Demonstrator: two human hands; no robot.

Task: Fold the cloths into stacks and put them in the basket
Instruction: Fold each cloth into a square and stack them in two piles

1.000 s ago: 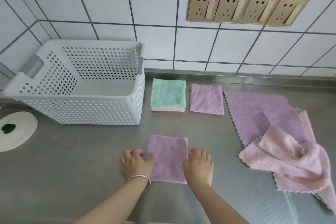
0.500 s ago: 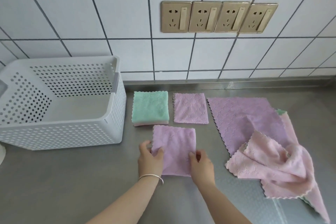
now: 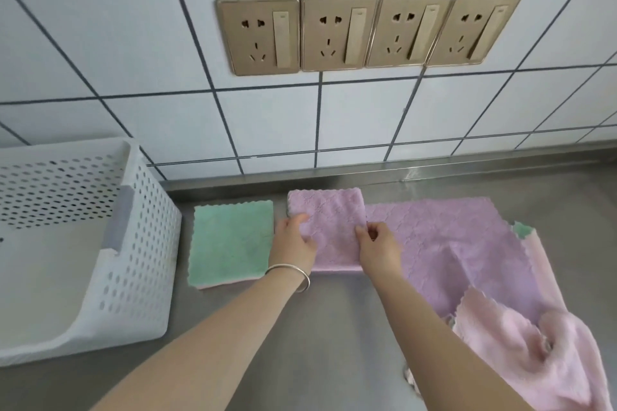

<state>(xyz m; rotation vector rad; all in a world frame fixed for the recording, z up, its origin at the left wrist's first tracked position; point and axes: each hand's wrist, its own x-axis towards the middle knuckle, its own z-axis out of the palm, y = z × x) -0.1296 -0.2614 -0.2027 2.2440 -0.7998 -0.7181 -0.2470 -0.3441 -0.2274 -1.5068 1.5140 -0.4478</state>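
Here both hands [image 3: 337, 243] pinch a square, fluffy purple cloth [image 3: 329, 223].

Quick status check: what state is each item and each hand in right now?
Basket: upright, no cloths visible inside.
Green cloth: folded, flat on a pink layer.
Folded purple cloth: gripped by both hands.
Large purple cloth: spread flat.
Pink cloth: crumpled, unfolded.
Left hand: gripping.
Right hand: pinching.
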